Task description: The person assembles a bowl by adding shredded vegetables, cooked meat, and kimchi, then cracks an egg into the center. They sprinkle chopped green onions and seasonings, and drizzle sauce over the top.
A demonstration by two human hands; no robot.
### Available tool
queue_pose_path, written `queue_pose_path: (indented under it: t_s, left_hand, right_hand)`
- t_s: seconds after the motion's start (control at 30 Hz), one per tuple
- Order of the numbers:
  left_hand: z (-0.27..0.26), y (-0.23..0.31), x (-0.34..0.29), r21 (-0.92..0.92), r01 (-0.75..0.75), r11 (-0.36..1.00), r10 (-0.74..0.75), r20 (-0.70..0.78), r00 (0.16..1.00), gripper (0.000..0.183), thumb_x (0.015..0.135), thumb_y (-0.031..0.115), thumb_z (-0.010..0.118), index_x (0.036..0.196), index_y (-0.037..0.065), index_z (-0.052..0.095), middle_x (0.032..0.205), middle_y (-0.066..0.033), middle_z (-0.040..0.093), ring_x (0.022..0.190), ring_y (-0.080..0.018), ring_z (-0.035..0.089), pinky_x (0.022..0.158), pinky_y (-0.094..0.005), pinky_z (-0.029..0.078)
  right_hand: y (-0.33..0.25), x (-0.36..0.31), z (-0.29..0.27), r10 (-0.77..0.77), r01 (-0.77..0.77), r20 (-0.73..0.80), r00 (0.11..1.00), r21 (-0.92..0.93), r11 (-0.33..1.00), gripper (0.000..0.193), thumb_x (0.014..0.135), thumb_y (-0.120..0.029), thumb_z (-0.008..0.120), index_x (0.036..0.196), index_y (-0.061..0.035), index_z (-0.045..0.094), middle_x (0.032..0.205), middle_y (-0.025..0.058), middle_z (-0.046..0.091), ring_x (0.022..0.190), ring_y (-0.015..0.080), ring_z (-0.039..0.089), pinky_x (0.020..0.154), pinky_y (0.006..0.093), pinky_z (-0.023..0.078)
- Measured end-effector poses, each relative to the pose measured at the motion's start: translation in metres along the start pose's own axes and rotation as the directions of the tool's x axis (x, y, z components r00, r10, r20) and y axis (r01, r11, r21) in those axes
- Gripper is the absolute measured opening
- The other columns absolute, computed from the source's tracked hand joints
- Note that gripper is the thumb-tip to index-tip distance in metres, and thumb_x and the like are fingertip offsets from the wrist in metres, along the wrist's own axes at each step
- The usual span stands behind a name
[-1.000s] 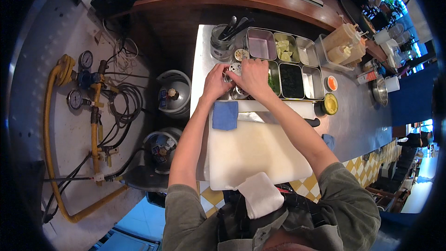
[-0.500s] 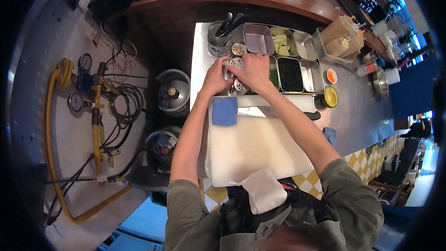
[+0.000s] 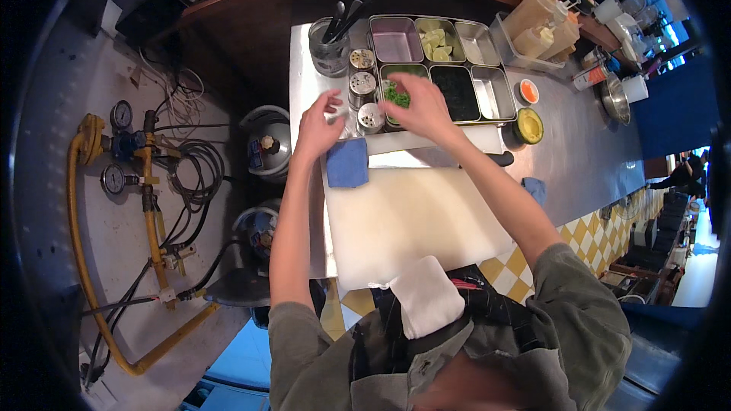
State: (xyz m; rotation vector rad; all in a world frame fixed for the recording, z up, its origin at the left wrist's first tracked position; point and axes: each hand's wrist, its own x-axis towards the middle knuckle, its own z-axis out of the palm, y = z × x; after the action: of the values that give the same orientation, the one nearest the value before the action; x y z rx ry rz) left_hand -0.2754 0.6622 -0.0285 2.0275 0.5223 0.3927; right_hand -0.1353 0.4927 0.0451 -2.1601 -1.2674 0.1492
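Three metal shakers with perforated lids stand in a column: a far shaker (image 3: 362, 58), a middle shaker (image 3: 362, 85) and a near shaker (image 3: 371, 117). To their left, my left hand (image 3: 318, 126) is apart from them, fingers loosely curled with a gap to the thumb, holding nothing. My right hand (image 3: 423, 108) hovers on the other side, fingers and thumb apart, also without anything in it. Beneath it, chopped green herbs (image 3: 395, 94) show in a metal pan, partly covered by the hand. A blue folded cloth (image 3: 348, 164) lies just nearer than the shakers.
Lime wedges (image 3: 435, 43) and a dark green filling (image 3: 454, 94) sit in neighbouring pans. A knife (image 3: 499, 159) lies beyond the white cutting board (image 3: 419, 221). Rightward are a halved avocado (image 3: 530, 126) and squeeze bottles (image 3: 533, 17). A glass jar (image 3: 329, 57) holds utensils.
Both hands have come off the shakers and moved apart, left hand to the left, right hand over the herb pan. The shakers now stand in full view. The whole view has shifted slightly.
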Motion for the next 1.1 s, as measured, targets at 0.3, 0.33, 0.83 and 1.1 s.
queue_pose_path:
  t_s: [0.3,0.33,0.83,1.1]
  left_hand:
    - [-0.005,0.057,-0.083,0.290,0.003,0.957,0.096,-0.328,0.940,0.033,0.073,0.002,0.060,0.105,0.004,0.063,0.099,-0.0135,0.060,0.089,-0.0329,0.058,0.081,-0.0400,0.046]
    - [0.006,0.055,-0.092,0.368,-0.060,0.928,0.174,-0.285,0.942,0.030,0.072,0.002,0.061,0.102,0.004,0.064,0.098,-0.0127,0.060,0.088,-0.0320,0.058,0.081,-0.0395,0.046]
    - [0.035,0.083,-0.213,0.493,0.288,0.821,0.128,-0.650,0.749,0.029,0.084,0.017,0.061,0.105,-0.004,0.060,0.104,-0.0207,0.060,0.096,-0.0365,0.058,0.086,-0.0412,0.046]
    - [0.060,0.080,-0.221,0.194,0.367,0.910,-0.268,-0.400,0.876,0.030,0.087,0.020,0.058,0.101,-0.006,0.058,0.095,-0.0202,0.062,0.084,-0.0279,0.059,0.073,-0.0365,0.047]
  right_hand:
    - [0.004,-0.078,-0.002,-0.118,0.127,-0.127,0.985,0.064,0.990,0.040,0.070,-0.007,0.070,0.109,-0.0036,0.060,0.101,0.0154,0.060,0.095,0.0330,0.057,0.081,0.0397,0.047]
    - [0.009,-0.096,0.004,-0.147,0.158,-0.115,0.982,0.092,0.983,0.037,0.070,-0.004,0.066,0.107,-0.0037,0.061,0.101,0.0155,0.061,0.096,0.0328,0.058,0.082,0.0393,0.047]
    - [0.152,-0.343,-0.132,0.382,-0.461,-0.259,0.887,-0.478,0.748,0.049,0.081,-0.003,0.054,0.129,-0.0005,0.044,0.126,0.0272,0.047,0.118,0.0399,0.046,0.101,0.0456,0.037]
    - [0.172,-0.367,-0.075,0.527,-0.577,-0.260,0.809,-0.182,0.796,0.058,0.077,-0.001,0.051,0.134,0.0020,0.038,0.132,0.0268,0.044,0.118,0.0375,0.049,0.095,0.0403,0.045]
